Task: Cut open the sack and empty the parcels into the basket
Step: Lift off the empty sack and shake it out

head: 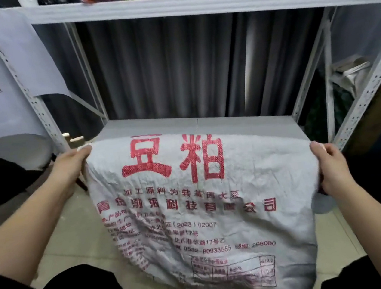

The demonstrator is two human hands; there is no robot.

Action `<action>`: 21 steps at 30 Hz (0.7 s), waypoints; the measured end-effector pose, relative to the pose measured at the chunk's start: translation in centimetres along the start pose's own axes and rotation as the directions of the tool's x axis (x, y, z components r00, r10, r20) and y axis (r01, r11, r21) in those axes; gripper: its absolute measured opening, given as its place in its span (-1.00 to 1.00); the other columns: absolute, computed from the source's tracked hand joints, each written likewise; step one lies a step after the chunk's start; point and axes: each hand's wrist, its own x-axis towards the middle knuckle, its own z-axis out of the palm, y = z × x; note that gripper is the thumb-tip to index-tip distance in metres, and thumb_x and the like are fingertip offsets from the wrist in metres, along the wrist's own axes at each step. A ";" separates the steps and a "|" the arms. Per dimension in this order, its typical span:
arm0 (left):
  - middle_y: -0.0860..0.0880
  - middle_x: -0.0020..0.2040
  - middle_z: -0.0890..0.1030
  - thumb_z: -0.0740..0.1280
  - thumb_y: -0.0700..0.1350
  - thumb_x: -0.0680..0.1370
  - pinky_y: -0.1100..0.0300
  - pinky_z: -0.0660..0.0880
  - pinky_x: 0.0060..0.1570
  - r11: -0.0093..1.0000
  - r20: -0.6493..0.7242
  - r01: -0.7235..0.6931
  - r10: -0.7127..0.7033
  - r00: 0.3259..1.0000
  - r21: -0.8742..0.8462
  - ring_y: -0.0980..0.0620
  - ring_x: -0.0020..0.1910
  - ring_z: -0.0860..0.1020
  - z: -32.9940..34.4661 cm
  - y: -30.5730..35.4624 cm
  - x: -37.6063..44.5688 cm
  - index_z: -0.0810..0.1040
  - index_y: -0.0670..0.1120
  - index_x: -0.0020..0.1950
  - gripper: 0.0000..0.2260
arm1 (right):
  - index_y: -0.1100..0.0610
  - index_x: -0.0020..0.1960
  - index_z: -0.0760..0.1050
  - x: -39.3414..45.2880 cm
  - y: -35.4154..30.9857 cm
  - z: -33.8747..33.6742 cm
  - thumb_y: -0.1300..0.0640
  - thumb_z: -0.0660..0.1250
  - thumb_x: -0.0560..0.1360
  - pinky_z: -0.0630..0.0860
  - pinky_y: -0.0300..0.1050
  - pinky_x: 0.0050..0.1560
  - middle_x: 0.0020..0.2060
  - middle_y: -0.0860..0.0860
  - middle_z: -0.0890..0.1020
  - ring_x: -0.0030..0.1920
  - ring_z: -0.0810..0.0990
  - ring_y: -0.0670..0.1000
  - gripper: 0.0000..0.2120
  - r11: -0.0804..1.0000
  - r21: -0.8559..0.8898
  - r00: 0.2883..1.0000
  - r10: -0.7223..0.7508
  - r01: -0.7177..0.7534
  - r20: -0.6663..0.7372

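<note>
Sack: white woven, red print, held up by two corners in front of a white metal shelf rack. Upper edge draped over the front edge of the lower shelf board; rest hanging down toward the tiled floor, lower end bulging and rounded, sagging near the bottom of the view.

Left hand at the sack's upper left corner, fingers curled over the edge, thumb side pinching the cloth. Right hand at the right edge, lower than the left, fingers wrapped round a gathered fold. Both closed firmly on the fabric; nothing else held.

Likely reason for the hold: a grip at each side spreads the weight and keeps the mouth end up, so whatever is inside settles to the bottom. Shelf edge seems to take some of the load.

Contents not visible; the bulge suggests parcels inside, cannot confirm. No cut seen on the printed face. No cutting tool and no basket in view.

Judgement: early stage, sack being carried or positioned, not yet opened. Next needs a steady resting place and one hand freed for a blade.

Risk: woven plastic looks slick; a slipping corner would drop the load to the floor.
</note>
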 end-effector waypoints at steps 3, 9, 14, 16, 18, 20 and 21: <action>-0.05 -0.01 0.66 0.33 -0.01 0.53 0.17 0.48 0.03 0.978 -0.004 -0.006 0.006 1.000 -0.211 0.02 -0.05 0.58 0.7 0.1 -0.5 0.62 -0.07 -0.06 -0.85 | 0.06 -0.14 0.42 -0.9 -0.7 1.2 0.05 0.28 0.56 0.53 -0.05 -0.07 -0.11 0.04 0.58 -0.13 0.58 -0.01 -0.87 0.992 0.123 0.999 0.019 -0.023 0.033; 0.01 -0.17 0.70 0.26 0.00 0.59 0.11 0.51 0.11 0.910 0.128 0.019 0.038 0.991 -0.414 0.08 -0.08 0.63 1.1 2.9 -1.9 0.66 -0.10 -0.15 -0.74 | 0.11 0.00 0.48 -0.4 -2.7 2.9 0.01 0.24 0.57 0.56 -0.05 -0.01 -0.04 0.03 0.63 -0.04 0.63 -0.02 -0.83 0.970 0.226 0.978 0.044 -0.092 0.206; 0.00 0.12 0.61 0.48 0.14 0.36 -0.07 0.50 0.15 0.974 0.298 -0.199 0.222 0.929 -0.105 0.00 0.07 0.59 -0.9 3.5 -1.6 0.43 0.06 0.21 -0.52 | -0.03 0.26 0.43 -0.1 -4.1 3.5 0.14 0.27 0.54 0.59 -0.08 -0.05 0.04 -0.06 0.65 0.01 0.65 -0.05 -0.70 0.992 0.123 0.849 -0.076 0.013 0.523; 0.01 0.23 0.56 0.58 0.24 0.12 -0.12 0.49 0.17 0.968 0.366 -0.221 0.165 0.916 0.116 -0.05 0.15 0.57 -1.4 3.9 -1.8 0.27 0.08 0.36 -0.10 | -0.16 0.43 0.25 -0.5 -4.5 4.2 0.20 0.33 0.47 0.58 -0.04 0.05 0.17 -0.09 0.61 0.12 0.63 -0.04 -0.40 0.997 0.021 0.773 -0.075 0.080 0.631; 0.04 0.30 0.50 0.60 0.19 0.14 -0.17 0.44 0.23 0.932 0.352 -0.250 0.149 0.924 0.263 -0.08 0.22 0.52 -1.6 4.3 -1.9 0.19 0.11 0.42 -0.04 | -0.20 0.47 0.14 -0.9 -5.0 5.1 0.25 0.38 0.42 0.59 -0.11 0.05 0.22 -0.12 0.56 0.16 0.60 -0.08 -0.23 0.985 -0.047 0.735 -0.091 0.165 0.671; 0.00 0.29 0.50 0.57 0.05 0.23 -0.18 0.47 0.19 0.919 0.306 -0.248 0.152 0.940 0.305 -0.11 0.19 0.54 -2.0 5.0 -2.3 0.20 0.09 0.38 -0.17 | -0.19 0.49 0.10 -1.2 -5.3 5.7 0.31 0.40 0.42 0.60 -0.22 0.01 0.25 -0.15 0.52 0.17 0.58 -0.12 -0.17 0.973 -0.096 0.737 -0.091 0.207 0.670; -0.04 0.25 0.53 0.55 0.00 0.27 -0.20 0.49 0.14 0.924 0.276 -0.238 0.156 0.948 0.298 -0.14 0.15 0.56 -2.7 5.1 -2.1 0.23 0.08 0.34 -0.25 | -0.16 0.49 0.09 -1.3 -5.5 5.9 0.33 0.41 0.42 0.60 -0.23 0.00 0.26 -0.13 0.51 0.18 0.57 -0.12 -0.17 0.969 -0.111 0.754 -0.098 0.221 0.649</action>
